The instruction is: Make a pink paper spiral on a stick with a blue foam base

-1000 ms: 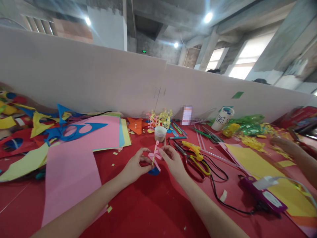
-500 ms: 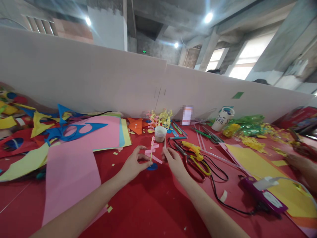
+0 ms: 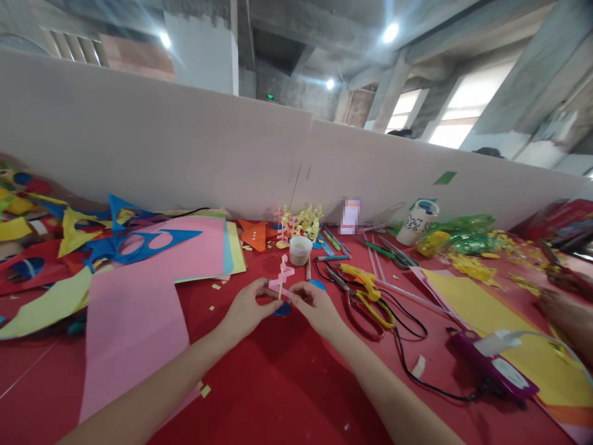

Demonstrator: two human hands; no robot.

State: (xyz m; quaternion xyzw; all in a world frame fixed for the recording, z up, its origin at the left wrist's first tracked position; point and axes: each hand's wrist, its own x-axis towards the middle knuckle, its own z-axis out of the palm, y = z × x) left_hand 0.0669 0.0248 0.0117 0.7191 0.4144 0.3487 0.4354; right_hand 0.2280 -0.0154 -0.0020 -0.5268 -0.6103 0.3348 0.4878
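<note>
A small stick wrapped in pink paper strips [image 3: 281, 277] stands upright on a blue paper disc [image 3: 282, 308] on the red table. My left hand [image 3: 248, 307] pinches the base of this pink paper stick from the left. My right hand [image 3: 315, 306] pinches it from the right, so both sets of fingertips meet at the bottom strip. Just behind stands a small white cup [image 3: 300, 250], and further back a cluster of yellow and pink paper figures [image 3: 301, 221].
Pink paper sheets [image 3: 134, 315] and coloured cut-outs [image 3: 69, 241] cover the left. Red-handled scissors [image 3: 359, 303], a yellow glue gun [image 3: 365, 281] with black cable and a purple tool [image 3: 493, 368] lie to the right. Another person's hand [image 3: 563, 309] rests at the far right. A white partition [image 3: 185, 148] runs behind.
The pink paper stick went down from mid-air onto the blue disc. My right hand let go briefly, then came back to its base. The other person's hand drew back to the right.
</note>
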